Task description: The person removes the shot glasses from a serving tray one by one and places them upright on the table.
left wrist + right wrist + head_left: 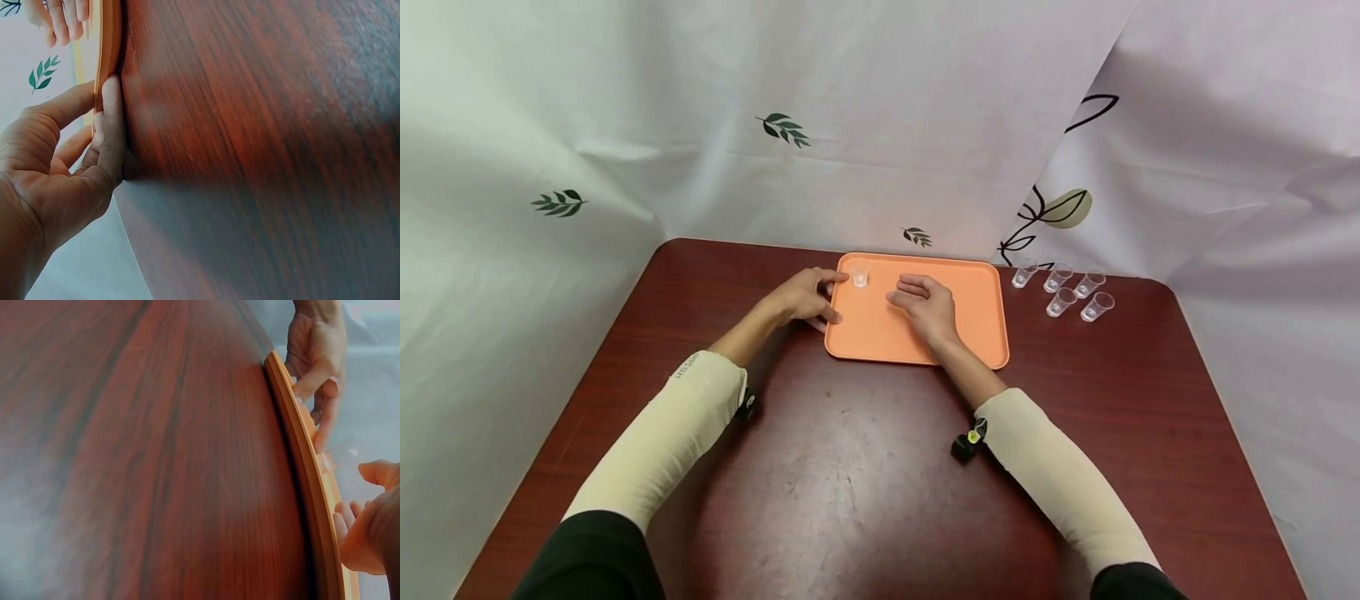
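An orange tray [880, 337] lies on the table, with one small clear plastic cup [860, 273] upright near its far left corner. My left hand [805, 297] grips the tray's left edge; the left wrist view shows thumb and fingers of that hand [69, 162] on both sides of the rim. Over the middle of the tray is my right hand [927, 310], palm turned left, fingers loosely bent and holding nothing. In the right wrist view that hand [372, 525] appears just above the tray's surface, apart from the cup [342, 453].
To the right of the tray, several more clear cups [1061, 302] stand in a loose group on the dark red wooden table [820, 467]. A white curtain [865, 125] with leaf prints hangs behind the table's far edge.
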Motion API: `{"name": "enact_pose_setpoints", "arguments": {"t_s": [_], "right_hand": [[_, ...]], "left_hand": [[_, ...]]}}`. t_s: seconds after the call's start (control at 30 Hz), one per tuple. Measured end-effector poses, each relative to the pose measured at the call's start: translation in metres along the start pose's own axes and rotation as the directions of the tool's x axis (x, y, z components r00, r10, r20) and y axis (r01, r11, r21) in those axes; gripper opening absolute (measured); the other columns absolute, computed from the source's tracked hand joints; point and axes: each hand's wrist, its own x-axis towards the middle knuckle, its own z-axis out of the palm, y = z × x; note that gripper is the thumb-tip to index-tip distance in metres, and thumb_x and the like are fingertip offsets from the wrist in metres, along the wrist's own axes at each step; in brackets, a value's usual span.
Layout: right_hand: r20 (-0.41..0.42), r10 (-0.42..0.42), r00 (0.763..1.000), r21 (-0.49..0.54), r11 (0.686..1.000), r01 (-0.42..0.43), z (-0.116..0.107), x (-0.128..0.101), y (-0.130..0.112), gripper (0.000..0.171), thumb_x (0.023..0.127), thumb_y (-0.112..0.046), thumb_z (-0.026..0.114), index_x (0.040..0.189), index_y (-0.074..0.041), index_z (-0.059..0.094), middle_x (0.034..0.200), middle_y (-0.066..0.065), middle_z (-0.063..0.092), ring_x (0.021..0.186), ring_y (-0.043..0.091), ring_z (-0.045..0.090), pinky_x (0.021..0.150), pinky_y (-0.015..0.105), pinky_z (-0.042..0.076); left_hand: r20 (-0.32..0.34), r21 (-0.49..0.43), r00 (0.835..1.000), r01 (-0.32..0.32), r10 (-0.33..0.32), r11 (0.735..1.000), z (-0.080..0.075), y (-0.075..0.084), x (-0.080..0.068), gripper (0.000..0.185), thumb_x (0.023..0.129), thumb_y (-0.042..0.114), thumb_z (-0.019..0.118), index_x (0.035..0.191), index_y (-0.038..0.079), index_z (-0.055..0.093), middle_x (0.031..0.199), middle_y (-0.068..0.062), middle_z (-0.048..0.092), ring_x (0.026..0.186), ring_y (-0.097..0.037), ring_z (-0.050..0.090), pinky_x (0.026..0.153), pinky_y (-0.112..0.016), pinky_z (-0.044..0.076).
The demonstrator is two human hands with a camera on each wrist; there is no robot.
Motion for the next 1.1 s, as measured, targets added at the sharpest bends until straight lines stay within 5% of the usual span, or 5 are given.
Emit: {"name": "enact_pose_setpoints", "arguments": {"t_s": [0.37,1.1], "right_hand": [[0.051,-0.024,0.998,-0.018,1.000,0.025,0.030,0.009,-0.005,0.046,0.096,-0.009,0.088,0.139,0.004,0.075,0.138,0.022,0.078,0.132,0.035,0.075,0.115,0.045,0.066],[0.082,-0.054,0.995,-0.111,0.992,0.063,0.059,0.031,-0.006,0.052,0.099,-0.016,0.088,0.147,-0.001,0.072,0.142,0.020,0.076,0.135,0.035,0.073,0.115,0.042,0.067]], "left_hand": [[0.008,-0.022,1.000,0.003,-0.003,1.000,-0.004,-0.004,-0.003,0.095,0.091,-0.012,0.085,0.174,0.015,0.047,0.138,-0.018,0.039,0.090,-0.024,0.069,0.071,-0.035,0.075],[0.028,-0.031,1.000,0.005,-0.004,1.000,-0.001,-0.002,0.002,0.096,0.093,-0.012,0.083,0.176,0.016,0.043,0.152,-0.023,0.032,0.092,-0.025,0.073,0.073,-0.036,0.075]]}}
